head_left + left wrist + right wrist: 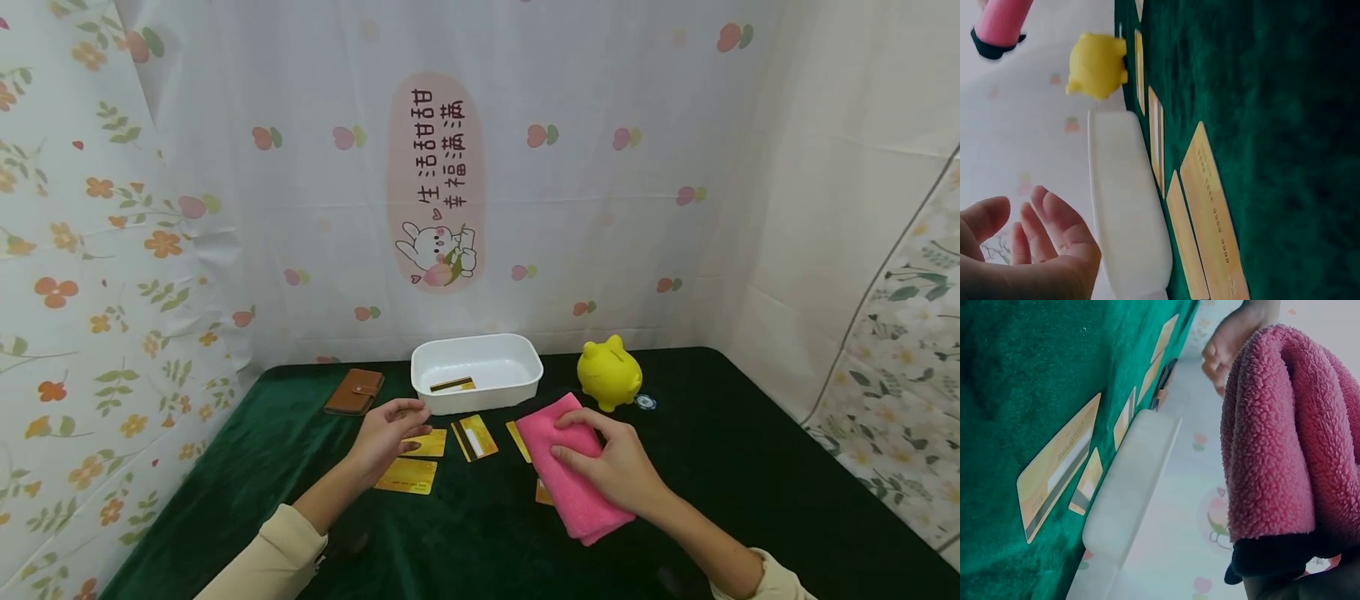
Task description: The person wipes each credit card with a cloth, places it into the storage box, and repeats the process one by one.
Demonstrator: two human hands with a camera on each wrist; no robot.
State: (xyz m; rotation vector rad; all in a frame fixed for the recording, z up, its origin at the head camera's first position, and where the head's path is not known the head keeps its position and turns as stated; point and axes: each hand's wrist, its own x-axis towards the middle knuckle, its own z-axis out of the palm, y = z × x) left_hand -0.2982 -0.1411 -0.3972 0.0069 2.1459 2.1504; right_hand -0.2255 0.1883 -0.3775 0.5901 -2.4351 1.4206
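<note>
My right hand (621, 468) grips a folded pink fluffy cloth (546, 446), thumb and fingers pinching it above the green table. The cloth fills much of the right wrist view. Over the left side hovers my left hand (384, 437), its fingers loosely bent and nothing between them. Beneath it lie two gold bank cards, the nearer card (407, 477) showing embossed digits in the left wrist view. A third card (476, 438) with a dark stripe lies in the middle. The cloth partly covers two more cards, one of them at the far side (517, 440).
Behind the cards stands a white plastic basin (480, 402) with one striped card (453, 384) inside. A brown wallet (356, 392) is at its left. To the right are a yellow piggy bank (610, 373) and a small round chip (645, 402). Patterned curtains (315, 208) enclose the table.
</note>
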